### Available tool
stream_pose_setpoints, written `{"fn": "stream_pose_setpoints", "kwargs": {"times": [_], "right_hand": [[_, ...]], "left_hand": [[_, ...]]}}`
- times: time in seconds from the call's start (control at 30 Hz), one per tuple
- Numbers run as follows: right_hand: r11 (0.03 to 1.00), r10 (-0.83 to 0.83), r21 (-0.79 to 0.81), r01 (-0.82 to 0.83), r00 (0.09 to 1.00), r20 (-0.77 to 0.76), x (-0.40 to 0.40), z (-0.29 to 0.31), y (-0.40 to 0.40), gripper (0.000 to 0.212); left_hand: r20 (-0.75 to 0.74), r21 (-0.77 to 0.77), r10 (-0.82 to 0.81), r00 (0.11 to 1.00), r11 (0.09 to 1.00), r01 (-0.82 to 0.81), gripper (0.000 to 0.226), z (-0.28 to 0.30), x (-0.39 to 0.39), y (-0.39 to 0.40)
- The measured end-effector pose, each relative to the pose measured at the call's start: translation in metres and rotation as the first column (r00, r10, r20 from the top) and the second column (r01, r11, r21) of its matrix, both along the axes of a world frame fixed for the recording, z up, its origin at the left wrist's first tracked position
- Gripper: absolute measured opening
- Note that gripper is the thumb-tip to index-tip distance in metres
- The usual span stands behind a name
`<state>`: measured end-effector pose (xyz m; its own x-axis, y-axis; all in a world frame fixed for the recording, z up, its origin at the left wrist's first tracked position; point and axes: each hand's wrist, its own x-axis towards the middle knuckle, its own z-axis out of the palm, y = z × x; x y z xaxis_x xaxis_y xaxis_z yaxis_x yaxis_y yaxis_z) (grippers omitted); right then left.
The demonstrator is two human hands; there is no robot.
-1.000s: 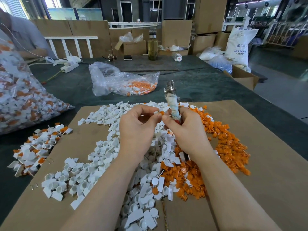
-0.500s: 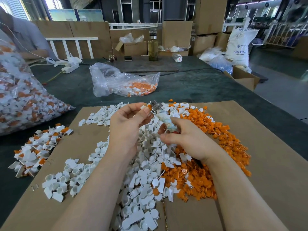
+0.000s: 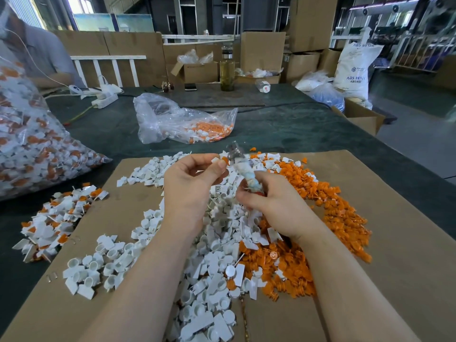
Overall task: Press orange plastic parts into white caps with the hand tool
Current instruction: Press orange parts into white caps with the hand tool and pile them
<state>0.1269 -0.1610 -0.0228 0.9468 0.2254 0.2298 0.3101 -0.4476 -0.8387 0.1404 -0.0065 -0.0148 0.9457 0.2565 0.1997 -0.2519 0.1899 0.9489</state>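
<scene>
A dark green worktop (image 3: 283, 129) is seen, with a sheet of brown cardboard (image 3: 394, 243) laid over its near part. On the cardboard a broad heap of white caps (image 3: 212, 267) is spread, and a heap of orange parts (image 3: 340, 213) lies touching it on the right. A large clear bag of mixed pieces (image 3: 32, 144) is cut off at the left edge, and a smaller clear bag (image 3: 177, 122) lies farther back on the worktop. A small pile of joined white-and-orange pieces (image 3: 56, 218) is spread at the cardboard's left edge.

Above the heaps, the hand tool (image 3: 243, 169) is held tilted by the right hand (image 3: 276, 206), whose grip is closed round the cloth-wrapped handle; the metal head is blurred and points up and to the left. A white cap with an orange part (image 3: 220, 160) is pinched between thumb and fingertips of the left hand (image 3: 195, 186), just beside the tool's head. Whether the tool touches it cannot be told. The lower end of the handle is hidden inside the right hand.
</scene>
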Motion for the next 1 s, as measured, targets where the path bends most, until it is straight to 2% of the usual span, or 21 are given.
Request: {"fn": "stream_pose_setpoints", "kwargs": {"times": [0.17, 0.33, 0.8, 0.9, 1.0], "right_hand": [[0.965, -0.253, 0.119, 0.234, 0.950, 0.183, 0.005, -0.005, 0.009, 0.011], [0.946, -0.318, 0.143, 0.290, 0.918, 0.237, 0.007, -0.007, 0.010, 0.012], [0.952, -0.295, 0.137, 0.273, 0.939, 0.178, 0.006, -0.003, 0.009, 0.012], [0.973, -0.214, 0.118, 0.199, 0.968, 0.133, 0.006, -0.001, 0.005, 0.010], [0.988, -0.127, 0.098, 0.121, 0.991, 0.050, 0.004, 0.003, -0.005, 0.008]], "left_hand": [[0.023, 0.232, 0.088, 0.996, 0.968, -0.091, 0.016, -0.003, -0.006, -0.010], [0.047, 0.303, 0.064, 0.997, 0.950, -0.075, 0.015, -0.003, -0.010, -0.015], [0.067, 0.331, 0.041, 0.997, 0.942, -0.061, 0.016, -0.003, -0.010, -0.014], [0.043, 0.254, 0.037, 0.998, 0.966, -0.046, 0.017, -0.003, -0.008, -0.012], [0.000, 0.076, 0.014, 1.000, 0.997, -0.014, 0.017, 0.000, -0.004, -0.008]]}}
